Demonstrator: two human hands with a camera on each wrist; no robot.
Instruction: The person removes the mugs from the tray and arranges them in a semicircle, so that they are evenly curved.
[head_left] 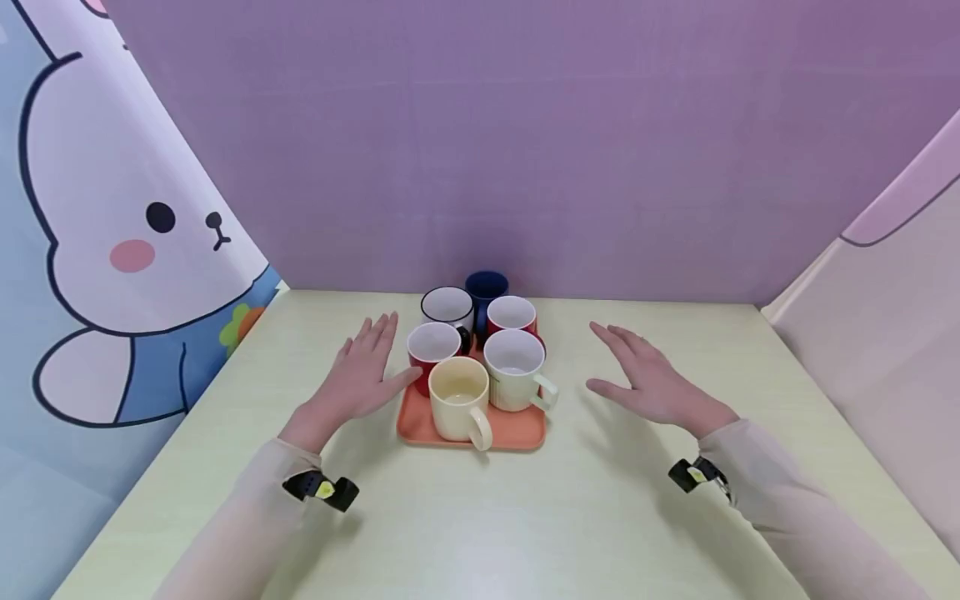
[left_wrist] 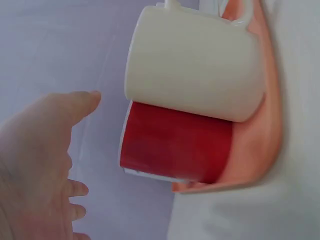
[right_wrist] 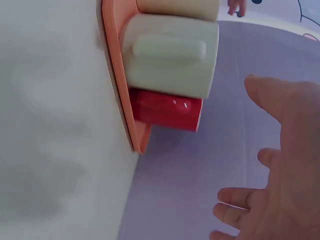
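Note:
An orange tray (head_left: 517,439) on the table bears several mugs standing close together. At its front are a cream mug (head_left: 453,412) and a white mug (head_left: 512,385), handles toward the front right. Behind them stand a red mug (head_left: 424,367) at left, another red mug (head_left: 512,312), a dark-rimmed white mug (head_left: 438,310) and a dark blue mug (head_left: 487,287). My left hand (head_left: 356,379) hovers beside the tray's left side, fingers extended, thumb near the left red mug. My right hand (head_left: 651,379) is held off to the tray's right, fingers extended, holding nothing.
The pale table (head_left: 487,533) reaches back to a purple backdrop (head_left: 480,150). A blue cloth printed with a cartoon figure (head_left: 150,250) hangs at the left, and a pale panel (head_left: 885,317) stands at the right.

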